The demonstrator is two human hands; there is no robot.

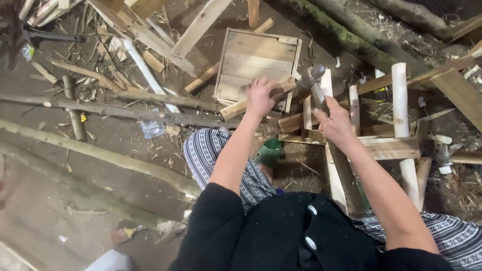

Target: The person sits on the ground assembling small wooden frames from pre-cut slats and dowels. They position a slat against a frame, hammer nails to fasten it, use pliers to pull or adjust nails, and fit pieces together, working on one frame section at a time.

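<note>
My left hand (260,96) grips a short pale wooden slat (236,106) that lies slanted across the near edge of a shallow wooden crate (251,57). My right hand (335,121) is closed on the handle of a hammer. Its grey metal head (315,75) is raised just right of the slat's far end. Both hands are above a rough frame of peeled poles (400,100) and nailed boards (389,147). My striped trousers and a green clog (271,151) show below.
Long branches (100,153) and logs (346,32) cross the dirt floor. Scrap boards (150,35) and splinters are piled at the top left. More planks (459,90) lean at the right. A scrap of clear plastic (150,129) lies left of my knee.
</note>
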